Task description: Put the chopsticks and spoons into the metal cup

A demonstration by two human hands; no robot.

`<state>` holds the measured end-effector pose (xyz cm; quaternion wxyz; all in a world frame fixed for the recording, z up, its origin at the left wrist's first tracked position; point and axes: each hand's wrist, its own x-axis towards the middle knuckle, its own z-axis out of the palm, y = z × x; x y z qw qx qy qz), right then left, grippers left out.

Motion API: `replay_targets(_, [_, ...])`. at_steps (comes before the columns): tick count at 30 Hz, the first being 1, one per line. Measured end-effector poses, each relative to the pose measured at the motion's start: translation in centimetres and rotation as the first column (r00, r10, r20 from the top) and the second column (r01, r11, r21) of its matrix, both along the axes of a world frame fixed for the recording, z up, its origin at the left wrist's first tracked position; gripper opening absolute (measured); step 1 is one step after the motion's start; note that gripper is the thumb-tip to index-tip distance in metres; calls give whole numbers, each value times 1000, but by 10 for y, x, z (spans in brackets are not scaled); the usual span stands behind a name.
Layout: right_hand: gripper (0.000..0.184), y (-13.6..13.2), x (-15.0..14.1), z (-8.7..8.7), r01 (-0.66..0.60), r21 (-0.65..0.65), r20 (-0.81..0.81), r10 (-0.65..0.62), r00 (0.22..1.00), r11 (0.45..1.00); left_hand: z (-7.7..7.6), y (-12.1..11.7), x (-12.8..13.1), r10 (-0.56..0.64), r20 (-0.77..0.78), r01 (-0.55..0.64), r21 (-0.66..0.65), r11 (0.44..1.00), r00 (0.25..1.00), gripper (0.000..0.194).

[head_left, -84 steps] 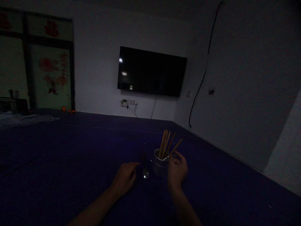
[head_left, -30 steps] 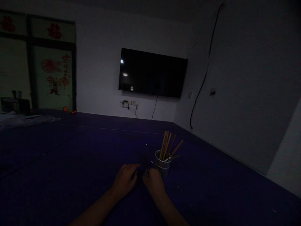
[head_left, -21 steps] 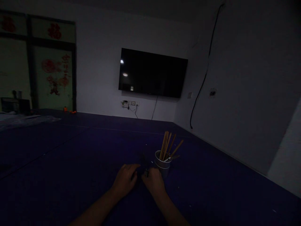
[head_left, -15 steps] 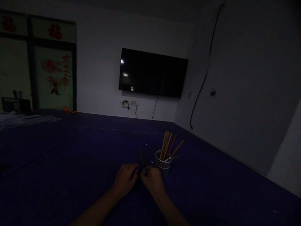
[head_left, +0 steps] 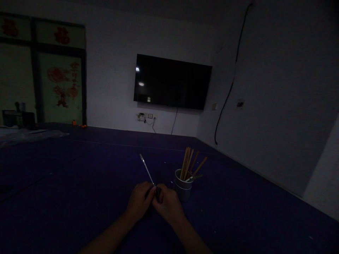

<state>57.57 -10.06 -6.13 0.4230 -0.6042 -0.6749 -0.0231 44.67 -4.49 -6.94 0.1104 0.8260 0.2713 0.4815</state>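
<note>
Both my hands meet on the dark blue surface (head_left: 79, 183) just left of a small grey cup (head_left: 183, 188). A metal spoon (head_left: 147, 170) sticks up and to the left from between them, its bowl end hidden in my fingers. My right hand (head_left: 167, 204) is closed around the spoon's lower end. My left hand (head_left: 139, 201) presses its curled fingers against the same end. The cup holds several wooden chopsticks (head_left: 188, 163) fanned upward and another metal utensil (head_left: 194, 177) leaning right.
The room is dim. A black television (head_left: 172, 82) hangs on the far wall above a power socket (head_left: 145, 115) with cables. A white wall (head_left: 278, 106) runs along the right edge of the surface. Clutter (head_left: 23, 132) lies at the far left.
The spoon lay flat beside the cup. My right hand moved from the cup's right side to the spoon, and the handle has now been tipped up off the surface between both hands.
</note>
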Motion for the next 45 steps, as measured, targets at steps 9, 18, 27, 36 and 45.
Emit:
replay_targets(9, [13, -6, -4, 3, -27, 76, 60, 23, 998, 997, 3, -4, -1, 16, 111, -23, 63, 998, 994, 34])
replay_targets(18, [15, -8, -2, 1, -31, 230, 95, 9, 995, 973, 0, -13, 0, 4, 177, -45, 228, 973, 984, 25])
replay_targets(27, [37, -13, -1, 5, -47, 248, 107, 21, 994, 968, -1, -1, -7, 90, -18, -76, 392, 917, 996, 30])
replay_targets(36, [31, -16, -7, 3, -218, 495, 327, 53, 944, 841, -13, 12, -4, 87, -180, -30, 296, 955, 980, 32])
replay_targets(45, [27, -13, -21, 2, -198, 617, 356, -46, 933, 761, -7, 6, -4, 94, -176, -20, 382, 924, 980, 32])
